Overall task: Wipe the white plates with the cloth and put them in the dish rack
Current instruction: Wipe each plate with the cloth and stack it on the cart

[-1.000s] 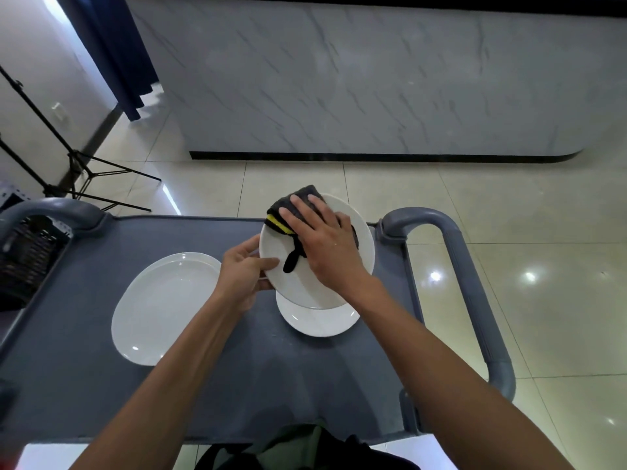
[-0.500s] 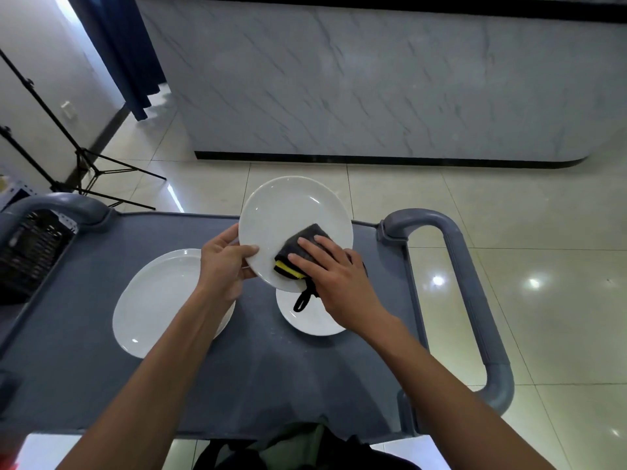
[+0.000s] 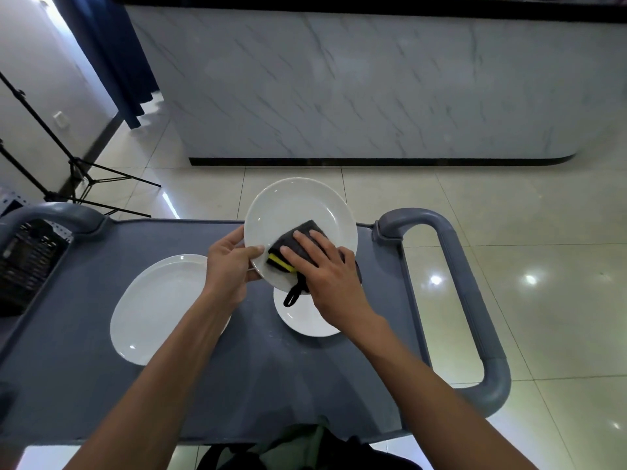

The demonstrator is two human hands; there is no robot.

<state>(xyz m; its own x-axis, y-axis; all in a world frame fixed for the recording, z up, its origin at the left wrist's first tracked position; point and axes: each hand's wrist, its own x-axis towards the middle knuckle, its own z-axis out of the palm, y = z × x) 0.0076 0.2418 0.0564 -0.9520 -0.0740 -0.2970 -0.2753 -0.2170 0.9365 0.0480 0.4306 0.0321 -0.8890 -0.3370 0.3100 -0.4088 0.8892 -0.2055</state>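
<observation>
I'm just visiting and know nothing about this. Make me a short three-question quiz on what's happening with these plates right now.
1. True or false: the left hand grips the rim of the raised plate.
2. What does the right hand press onto that plate?
A. a bare sponge-free palm
B. a dark cloth with a yellow edge
C. a fork
3. How many white plates lie on the grey cart top?

Key:
1. True.
2. B.
3. Two: the large plate on the left and the small plate under the raised one.
</observation>
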